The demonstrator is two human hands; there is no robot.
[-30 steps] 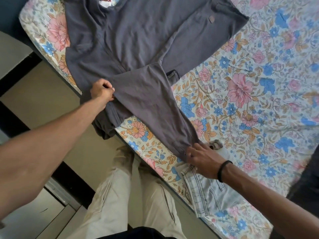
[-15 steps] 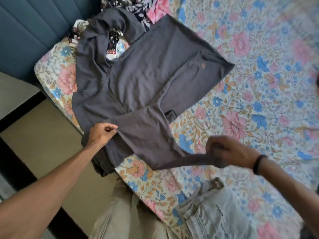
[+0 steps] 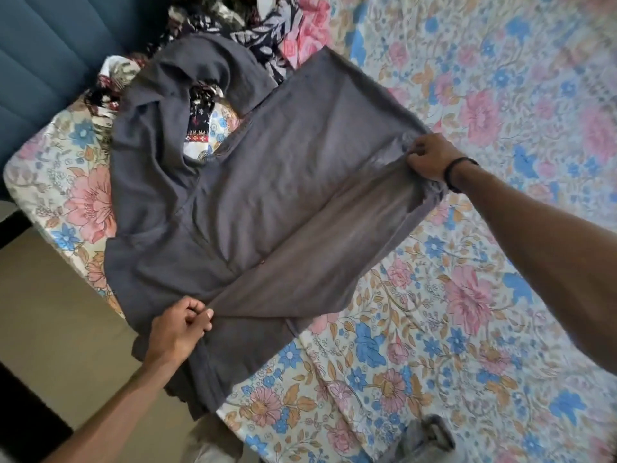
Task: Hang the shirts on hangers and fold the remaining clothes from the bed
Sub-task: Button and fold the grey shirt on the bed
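A dark grey shirt (image 3: 267,182) lies spread on the floral bedsheet (image 3: 467,295), collar toward the headboard, one part hanging over the bed's near edge. A long sleeve panel is folded across its body. My left hand (image 3: 178,329) pinches the fabric at the near edge of the bed. My right hand (image 3: 429,155), with a black wristband, grips the end of the folded part at the shirt's far right side.
A pile of patterned clothes (image 3: 240,31) lies behind the shirt by the blue headboard (image 3: 50,55). Light grey jeans (image 3: 424,439) lie at the bed's near edge. Beige floor (image 3: 50,329) is on the left.
My right hand carried the sleeve end from the near edge of the bed up and across onto the shirt's body. My left hand kept its pinch. The view shifted toward the headboard.
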